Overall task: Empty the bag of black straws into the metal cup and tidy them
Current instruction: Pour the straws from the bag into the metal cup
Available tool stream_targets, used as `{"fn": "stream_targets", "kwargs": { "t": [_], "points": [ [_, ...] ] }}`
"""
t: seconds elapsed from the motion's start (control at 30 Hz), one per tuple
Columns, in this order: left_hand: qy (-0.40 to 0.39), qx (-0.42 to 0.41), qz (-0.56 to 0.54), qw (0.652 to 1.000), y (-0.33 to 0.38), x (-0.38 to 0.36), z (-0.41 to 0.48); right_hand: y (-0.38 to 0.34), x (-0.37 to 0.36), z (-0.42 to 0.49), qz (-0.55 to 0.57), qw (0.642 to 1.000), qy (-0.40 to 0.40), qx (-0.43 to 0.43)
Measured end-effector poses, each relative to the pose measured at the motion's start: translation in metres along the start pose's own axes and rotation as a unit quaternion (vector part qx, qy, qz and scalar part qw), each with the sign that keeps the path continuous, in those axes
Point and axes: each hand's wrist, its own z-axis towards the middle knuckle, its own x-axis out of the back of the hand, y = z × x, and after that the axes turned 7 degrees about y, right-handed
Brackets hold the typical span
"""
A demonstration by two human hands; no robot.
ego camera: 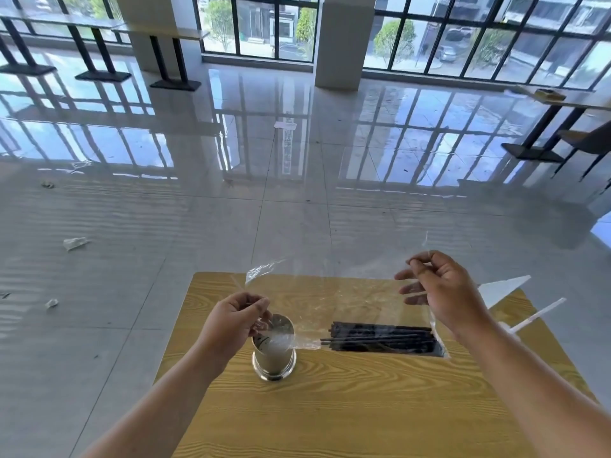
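A clear plastic bag (347, 299) is stretched above the wooden table (330, 408). My left hand (231, 322) pinches its left end right over the metal cup (273, 355). My right hand (439, 292) pinches the bag's upper right edge, raised higher. A bundle of black straws (383, 338) lies sideways in the bag's low part, to the right of the cup, with a few straw ends pointing toward the cup's mouth. The bag's open corner dips into the cup. A few dark shapes show inside the cup.
A white triangular object (502, 287) and a white stick-like piece (532, 317) sit at the table's right edge. Scraps of plastic (74, 242) lie on the glossy tiled floor to the left. Tables and a chair stand far off by the windows.
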Motion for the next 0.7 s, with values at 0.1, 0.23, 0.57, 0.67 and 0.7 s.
{"fn": "stream_targets", "kwargs": {
  "t": [0.1,0.23,0.57,0.67,0.7],
  "points": [
    [0.019,0.017,-0.011,1.000,-0.009,0.005,0.000,-0.009,-0.012,0.005,-0.036,0.999,-0.017,0.016],
    [0.044,0.034,-0.033,0.998,-0.020,0.012,0.000,-0.029,-0.035,0.014,-0.078,0.996,-0.035,0.041],
    [0.075,0.102,-0.085,0.988,-0.056,0.028,0.007,-0.082,-0.101,0.029,-0.230,0.963,-0.081,0.112],
    [0.081,0.117,-0.094,0.985,-0.062,0.031,0.009,-0.097,-0.120,0.030,-0.257,0.953,-0.095,0.125],
    [0.085,0.122,-0.098,0.984,-0.064,0.032,0.009,-0.101,-0.125,0.030,-0.264,0.950,-0.099,0.130]
  ]
}}
